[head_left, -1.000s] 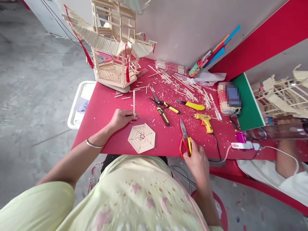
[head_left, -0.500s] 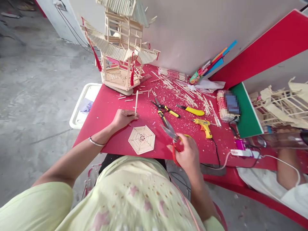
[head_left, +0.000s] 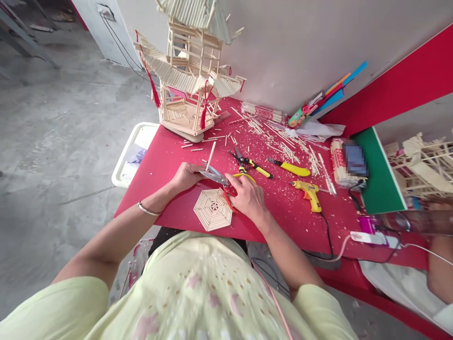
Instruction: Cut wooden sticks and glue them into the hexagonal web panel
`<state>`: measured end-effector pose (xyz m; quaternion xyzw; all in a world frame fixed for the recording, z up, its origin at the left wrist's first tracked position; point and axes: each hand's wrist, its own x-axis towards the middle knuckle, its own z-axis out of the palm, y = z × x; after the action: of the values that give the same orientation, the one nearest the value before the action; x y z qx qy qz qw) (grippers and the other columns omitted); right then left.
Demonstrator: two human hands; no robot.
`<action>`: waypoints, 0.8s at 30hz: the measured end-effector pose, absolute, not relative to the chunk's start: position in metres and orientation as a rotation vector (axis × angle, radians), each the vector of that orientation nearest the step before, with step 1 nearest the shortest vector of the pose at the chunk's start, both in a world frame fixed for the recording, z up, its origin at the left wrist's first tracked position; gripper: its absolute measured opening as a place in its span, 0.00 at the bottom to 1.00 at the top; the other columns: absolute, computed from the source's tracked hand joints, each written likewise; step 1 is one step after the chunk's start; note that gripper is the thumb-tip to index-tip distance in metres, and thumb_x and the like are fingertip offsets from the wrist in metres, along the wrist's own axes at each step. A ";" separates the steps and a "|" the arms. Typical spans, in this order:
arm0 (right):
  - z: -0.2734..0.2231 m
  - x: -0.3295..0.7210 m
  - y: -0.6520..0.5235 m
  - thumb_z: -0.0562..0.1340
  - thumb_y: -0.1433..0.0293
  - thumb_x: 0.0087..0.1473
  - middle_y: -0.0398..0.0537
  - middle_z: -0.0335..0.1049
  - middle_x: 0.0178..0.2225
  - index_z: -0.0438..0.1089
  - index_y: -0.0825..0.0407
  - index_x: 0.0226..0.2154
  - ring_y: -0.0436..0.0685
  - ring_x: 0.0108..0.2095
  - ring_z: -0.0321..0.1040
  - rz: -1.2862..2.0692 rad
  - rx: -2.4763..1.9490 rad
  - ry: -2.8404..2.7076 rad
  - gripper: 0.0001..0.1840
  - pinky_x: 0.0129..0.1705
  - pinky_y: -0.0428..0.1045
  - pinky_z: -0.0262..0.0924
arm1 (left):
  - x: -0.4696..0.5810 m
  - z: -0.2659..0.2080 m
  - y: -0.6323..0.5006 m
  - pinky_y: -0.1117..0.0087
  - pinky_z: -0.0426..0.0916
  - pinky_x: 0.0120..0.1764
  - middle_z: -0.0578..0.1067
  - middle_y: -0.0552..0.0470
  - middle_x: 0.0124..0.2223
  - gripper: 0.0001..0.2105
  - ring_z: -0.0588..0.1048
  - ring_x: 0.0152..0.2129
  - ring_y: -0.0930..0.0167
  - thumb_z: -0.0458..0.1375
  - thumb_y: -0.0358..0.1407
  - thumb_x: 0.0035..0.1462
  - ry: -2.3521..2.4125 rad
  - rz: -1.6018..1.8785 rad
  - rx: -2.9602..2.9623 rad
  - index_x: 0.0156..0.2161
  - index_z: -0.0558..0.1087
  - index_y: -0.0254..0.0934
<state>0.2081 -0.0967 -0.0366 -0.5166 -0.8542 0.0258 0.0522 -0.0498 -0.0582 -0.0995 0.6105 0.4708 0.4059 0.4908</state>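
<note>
My left hand [head_left: 188, 176] pinches a thin wooden stick [head_left: 211, 155] near its lower end, the stick rising nearly upright and leaning slightly right. My right hand [head_left: 247, 194] is closed round the red handles of a pair of scissors [head_left: 216, 176]. Their blades are parted and reach the lower part of the stick beside my left fingers; I cannot tell whether they touch it. Just below the scissors, a hexagonal panel of sticks [head_left: 212, 215] lies flat on the red table [head_left: 170, 158], close to its front edge.
A stick-built pagoda [head_left: 191, 80] with red tassels stands at the back left. Pliers [head_left: 253, 163], a yellow-handled knife [head_left: 292, 168] and a yellow glue gun [head_left: 309, 192] lie to the right among scraps. A power strip [head_left: 375, 238] and another person's arm [head_left: 440, 269] are farther right.
My right hand has moved left and forward, bringing the scissors to the stick. My left hand still holds the stick, and the camera view has shifted slightly.
</note>
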 end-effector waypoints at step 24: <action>-0.039 0.227 -0.076 0.59 0.44 0.63 0.51 0.73 0.42 0.67 0.42 0.65 0.60 0.44 0.69 0.050 -1.166 -2.714 0.35 0.38 0.49 0.58 | -0.065 -0.056 -0.048 0.62 0.78 0.31 0.84 0.40 0.32 0.18 0.82 0.25 0.60 0.74 0.49 0.44 0.774 0.605 1.496 0.35 0.87 0.37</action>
<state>0.2268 -0.0765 -0.0390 -0.3931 -0.9146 0.0168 0.0935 -0.0647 -0.0475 -0.0559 0.6522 0.3374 0.2638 0.6255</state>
